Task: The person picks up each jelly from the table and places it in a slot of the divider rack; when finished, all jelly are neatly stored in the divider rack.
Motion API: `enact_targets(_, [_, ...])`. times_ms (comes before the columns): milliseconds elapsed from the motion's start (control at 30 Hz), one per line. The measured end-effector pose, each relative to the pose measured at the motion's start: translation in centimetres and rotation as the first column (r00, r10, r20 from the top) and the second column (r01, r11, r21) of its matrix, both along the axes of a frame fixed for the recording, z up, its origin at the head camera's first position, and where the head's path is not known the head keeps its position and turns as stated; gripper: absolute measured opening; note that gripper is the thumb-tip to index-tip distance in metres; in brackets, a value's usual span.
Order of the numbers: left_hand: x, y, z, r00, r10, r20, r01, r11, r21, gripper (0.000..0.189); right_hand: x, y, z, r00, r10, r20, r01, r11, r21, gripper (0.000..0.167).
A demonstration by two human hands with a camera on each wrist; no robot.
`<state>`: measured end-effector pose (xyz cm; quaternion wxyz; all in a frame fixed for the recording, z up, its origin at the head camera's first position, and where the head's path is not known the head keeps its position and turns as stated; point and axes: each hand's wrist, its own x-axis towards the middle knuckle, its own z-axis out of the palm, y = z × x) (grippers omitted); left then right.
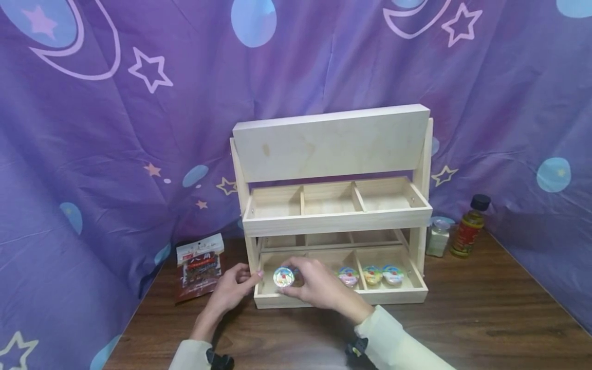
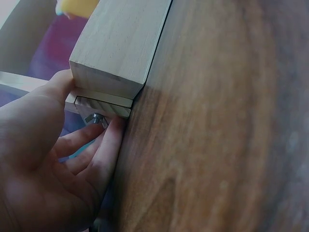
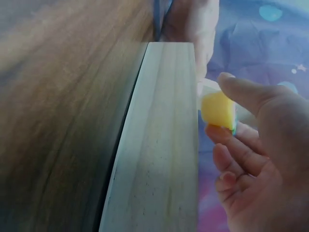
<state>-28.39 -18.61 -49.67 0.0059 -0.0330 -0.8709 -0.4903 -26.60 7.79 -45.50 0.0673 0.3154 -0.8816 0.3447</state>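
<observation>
A two-tier wooden rack [image 1: 337,224] with divided trays stands on the table. My right hand [image 1: 316,282] pinches a small jelly cup [image 1: 283,277] between thumb and fingers, over the left compartment of the lower tray. Its foil lid faces the head camera; the yellow cup body [image 3: 217,110] shows in the right wrist view. At the rack's lower left corner, my left hand [image 1: 233,288] grips the side, thumb at the tray end and fingers around the post by a wing nut [image 2: 98,118]. A pink jelly cup [image 1: 348,276] sits in the middle compartment, partly behind my right hand.
Two more jelly cups, a yellow one [image 1: 372,275] and another [image 1: 392,275], sit in the lower right compartment. A red spice packet [image 1: 200,268] lies left of the rack. To the right stand a glass jar [image 1: 438,238] and a dark-capped bottle [image 1: 469,228]. A purple curtain [image 1: 324,61] hangs behind.
</observation>
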Motion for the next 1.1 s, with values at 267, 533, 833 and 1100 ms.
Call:
enact_targets(267, [-0.1, 0.1, -0.1, 1.000, -0.002, -0.006, 0.002, 1.000, 0.010, 0.048, -1.7, -0.8, -0.8, 0.998, 0.000, 0.062, 0.000, 1.000, -0.006, 0.054])
enact_targets(533, [0.1, 0.0, 0.0, 1.000, 0.001, -0.014, -0.001, 1.000, -0.003, 0.048, -2.6, -1.5, -1.8, 0.997, -0.071, 0.011, 0.070, 0.996, 0.054, 0.055])
enact_targets(833, [0.2, -0.1, 0.2, 1.000, -0.001, -0.016, 0.001, 1.000, -0.004, 0.047, -2.8, -2.3, -1.8, 0.989, -0.100, -0.113, 0.113, 0.987, 0.113, 0.046])
enact_targets(1100, [0.0, -0.1, -0.1, 1.000, -0.004, -0.023, 0.004, 1.000, -0.001, 0.048, -3.1, -2.4, -2.0, 0.989, -0.087, -0.118, 0.107, 0.980, 0.169, 0.047])
